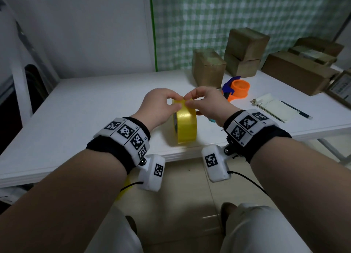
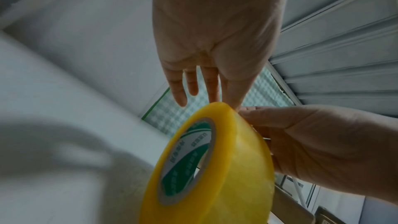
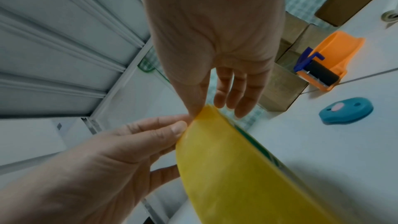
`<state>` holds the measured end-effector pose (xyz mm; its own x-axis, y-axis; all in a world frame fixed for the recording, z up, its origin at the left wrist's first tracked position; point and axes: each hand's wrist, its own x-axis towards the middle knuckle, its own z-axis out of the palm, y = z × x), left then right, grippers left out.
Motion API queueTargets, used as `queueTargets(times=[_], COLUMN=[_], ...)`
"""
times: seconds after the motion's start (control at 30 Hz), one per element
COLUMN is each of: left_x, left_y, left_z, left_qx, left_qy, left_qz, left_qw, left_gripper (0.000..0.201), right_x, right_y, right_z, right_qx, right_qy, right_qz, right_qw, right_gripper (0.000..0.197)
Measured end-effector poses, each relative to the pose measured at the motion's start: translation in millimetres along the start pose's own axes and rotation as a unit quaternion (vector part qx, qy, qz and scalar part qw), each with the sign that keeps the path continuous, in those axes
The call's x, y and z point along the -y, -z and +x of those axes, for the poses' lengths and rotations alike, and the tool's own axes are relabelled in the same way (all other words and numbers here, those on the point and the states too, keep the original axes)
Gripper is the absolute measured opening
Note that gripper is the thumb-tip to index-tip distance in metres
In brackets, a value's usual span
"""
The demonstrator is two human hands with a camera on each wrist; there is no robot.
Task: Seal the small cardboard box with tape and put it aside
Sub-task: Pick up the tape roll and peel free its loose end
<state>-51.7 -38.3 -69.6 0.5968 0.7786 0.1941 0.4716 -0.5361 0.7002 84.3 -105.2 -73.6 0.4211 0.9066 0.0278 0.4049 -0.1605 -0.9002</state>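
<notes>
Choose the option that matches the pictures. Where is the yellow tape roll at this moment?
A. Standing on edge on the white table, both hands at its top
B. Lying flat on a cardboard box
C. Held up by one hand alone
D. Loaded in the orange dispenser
A: the yellow tape roll stands on edge on the white table, with the left hand and right hand pinching at its top; the orange dispenser sits apart, behind.

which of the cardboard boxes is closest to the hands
The single small box standing alone just behind the right hand, left of the two-box stack. The other boxes sit farther right.
</notes>
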Motion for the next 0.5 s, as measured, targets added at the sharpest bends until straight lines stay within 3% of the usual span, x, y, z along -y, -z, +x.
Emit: queueTargets(times=[0.13, 0.27, 0.5], left_x=[-2, 0, 2], left_y=[1, 1, 0], left_z=[0, 2, 6], left_qx=[-0.008, -0.011, -0.002], left_qy=[0.010, 0.005, -0.012], left_qz=[-0.008, -0.006, 0.013], left_qw=[1.000, 1.000, 1.000], left_gripper=[0.020, 0.018, 0.021], right_x=[4, 15, 37], right_y=[4, 5, 5], right_z=[4, 3, 2], right_qx=[-0.019, -0.039, 0.005], right_qy=[0.050, 0.159, 0.198], right_qz=[-0.132, -0.291, -0.459], right_qw=[0.990, 0.943, 0.866], right_gripper=[0.006, 0.019, 0.034])
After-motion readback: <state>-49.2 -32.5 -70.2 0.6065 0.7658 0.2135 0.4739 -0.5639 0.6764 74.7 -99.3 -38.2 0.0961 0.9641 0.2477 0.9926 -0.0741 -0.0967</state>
